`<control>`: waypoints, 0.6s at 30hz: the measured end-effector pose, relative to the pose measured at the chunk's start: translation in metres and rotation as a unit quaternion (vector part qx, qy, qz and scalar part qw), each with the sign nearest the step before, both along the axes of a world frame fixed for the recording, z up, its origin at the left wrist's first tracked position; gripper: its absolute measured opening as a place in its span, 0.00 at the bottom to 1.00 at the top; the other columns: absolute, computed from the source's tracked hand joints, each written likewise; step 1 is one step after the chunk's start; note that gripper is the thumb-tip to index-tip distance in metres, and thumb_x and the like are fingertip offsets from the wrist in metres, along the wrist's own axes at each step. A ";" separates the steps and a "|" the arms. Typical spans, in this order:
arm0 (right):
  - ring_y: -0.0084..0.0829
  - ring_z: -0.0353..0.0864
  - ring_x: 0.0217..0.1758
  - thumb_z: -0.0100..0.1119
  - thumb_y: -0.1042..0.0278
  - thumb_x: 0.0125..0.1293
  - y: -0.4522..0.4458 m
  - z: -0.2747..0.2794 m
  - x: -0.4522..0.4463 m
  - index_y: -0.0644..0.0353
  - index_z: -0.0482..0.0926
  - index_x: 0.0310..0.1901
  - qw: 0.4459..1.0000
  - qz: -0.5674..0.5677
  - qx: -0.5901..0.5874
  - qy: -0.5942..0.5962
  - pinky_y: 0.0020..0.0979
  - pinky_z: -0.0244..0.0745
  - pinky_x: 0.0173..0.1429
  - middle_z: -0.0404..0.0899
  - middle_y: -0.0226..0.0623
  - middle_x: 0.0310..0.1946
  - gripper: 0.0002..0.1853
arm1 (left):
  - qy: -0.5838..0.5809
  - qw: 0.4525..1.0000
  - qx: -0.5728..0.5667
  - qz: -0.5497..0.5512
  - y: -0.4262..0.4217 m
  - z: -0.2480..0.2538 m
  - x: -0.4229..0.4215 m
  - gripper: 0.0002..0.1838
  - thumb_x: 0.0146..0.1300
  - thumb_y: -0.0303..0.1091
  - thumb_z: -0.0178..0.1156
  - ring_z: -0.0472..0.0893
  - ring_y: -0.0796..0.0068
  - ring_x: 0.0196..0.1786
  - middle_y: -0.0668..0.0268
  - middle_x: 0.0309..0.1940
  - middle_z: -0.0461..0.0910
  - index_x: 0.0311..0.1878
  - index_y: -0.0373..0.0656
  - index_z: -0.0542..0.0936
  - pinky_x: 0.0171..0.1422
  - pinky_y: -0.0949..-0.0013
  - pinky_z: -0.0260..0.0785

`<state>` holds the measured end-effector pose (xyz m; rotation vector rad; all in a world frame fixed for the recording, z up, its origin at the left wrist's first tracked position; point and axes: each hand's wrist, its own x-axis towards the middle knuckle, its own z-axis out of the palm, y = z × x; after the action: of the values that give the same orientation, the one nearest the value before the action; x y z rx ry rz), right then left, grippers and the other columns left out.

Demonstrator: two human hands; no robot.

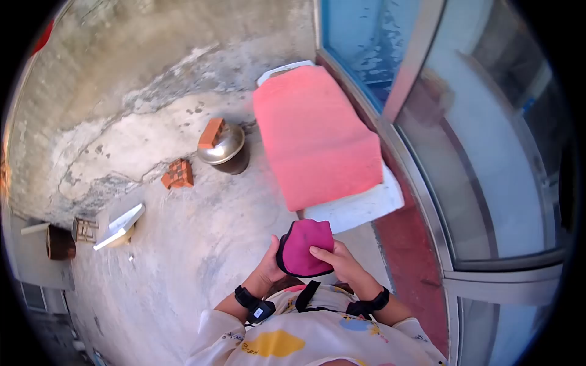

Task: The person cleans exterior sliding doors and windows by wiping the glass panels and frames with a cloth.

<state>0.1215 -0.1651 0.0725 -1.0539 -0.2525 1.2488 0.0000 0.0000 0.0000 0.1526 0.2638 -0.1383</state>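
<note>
A magenta cloth item with a black edge is held up in front of my body, between both hands. My left hand grips its left side, with the thumb pointing up and the other fingers hidden behind the cloth. On the right side, my right hand is closed on it, its thumb pressed on the front face. Just beyond the cloth item, a pink-red sheet lies over a white board or table.
Against the concrete wall stands a pot with a metal lid and a brick on top. Stacked bricks, a white basin, a small stool and a dark bucket are at left. Glass doors line the right.
</note>
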 end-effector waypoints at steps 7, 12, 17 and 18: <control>0.23 0.73 0.53 0.63 0.65 0.63 0.224 -0.038 -0.042 0.65 0.64 0.62 0.993 0.025 -0.038 -0.107 0.28 0.68 0.59 0.75 0.35 0.49 0.28 | 0.119 0.968 0.179 0.133 0.178 0.013 -0.074 0.25 0.64 0.35 0.61 0.76 0.69 0.57 0.62 0.55 0.75 0.62 0.42 0.68 0.62 0.62 0.70; 0.26 0.69 0.61 0.64 0.63 0.62 0.311 -0.058 -0.031 0.62 0.66 0.60 0.938 0.032 -0.122 -0.324 0.32 0.69 0.59 0.70 0.39 0.55 0.27 | 0.199 0.910 0.276 0.235 0.266 0.014 -0.058 0.19 0.65 0.26 0.57 0.77 0.75 0.53 0.65 0.51 0.77 0.59 0.42 0.70 0.60 0.68 0.70; 0.30 0.59 0.71 0.55 0.64 0.68 0.376 -0.049 0.018 0.57 0.61 0.67 0.983 -0.074 -0.020 -0.168 0.35 0.60 0.67 0.62 0.35 0.66 0.28 | 0.152 0.816 0.474 0.294 0.330 0.028 0.016 0.18 0.67 0.25 0.55 0.77 0.77 0.52 0.67 0.51 0.78 0.59 0.40 0.71 0.57 0.74 0.68; 0.30 0.58 0.72 0.49 0.57 0.71 0.390 -0.036 0.032 0.55 0.58 0.70 0.992 -0.051 -0.020 -0.116 0.36 0.57 0.68 0.60 0.32 0.68 0.28 | 0.140 0.769 0.559 0.276 0.340 0.035 0.035 0.21 0.66 0.25 0.56 0.78 0.74 0.52 0.62 0.51 0.79 0.62 0.39 0.68 0.56 0.74 0.67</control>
<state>0.1533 0.2249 0.0369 -1.2339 -0.3474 1.0437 0.0352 0.3405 0.0351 1.2484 0.6602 0.6251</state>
